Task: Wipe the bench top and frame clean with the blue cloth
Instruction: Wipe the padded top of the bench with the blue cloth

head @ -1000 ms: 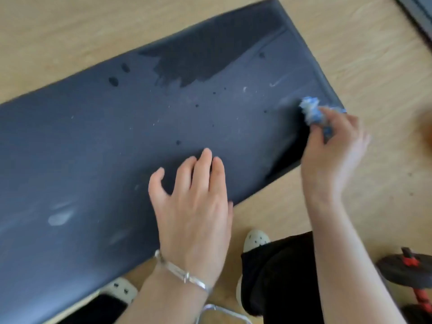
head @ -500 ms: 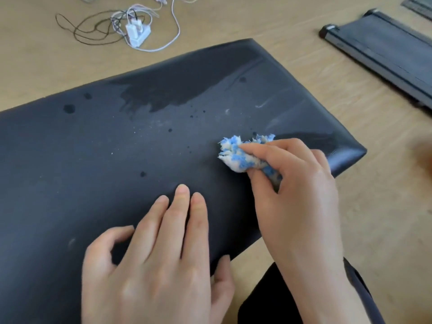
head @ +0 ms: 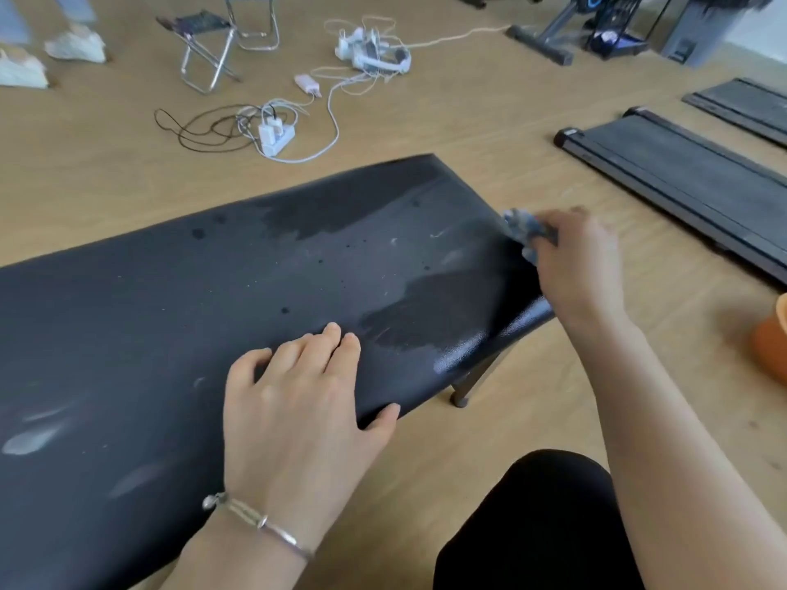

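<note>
A black padded bench top [head: 162,334] runs from lower left to upper right, with wet streaks and small spots on it. One metal frame leg [head: 472,376] shows under its right end. My left hand [head: 298,415] lies flat on the near edge, fingers straight, thumb over the rim. My right hand [head: 575,266] grips the crumpled blue cloth [head: 521,227] at the bench's right end edge; hand and cloth are motion-blurred.
Two flat black treadmills [head: 681,181] lie on the wooden floor to the right. Cables and a white power strip [head: 274,136] lie beyond the bench, with a folding stool [head: 208,49] farther back. An orange object [head: 773,342] sits at the right edge. My dark-clothed knee [head: 541,525] is below.
My right hand has swept the cloth from the middle of the bench top back to its right end edge. A fresh wet patch shows near the right end. The view has tilted up.
</note>
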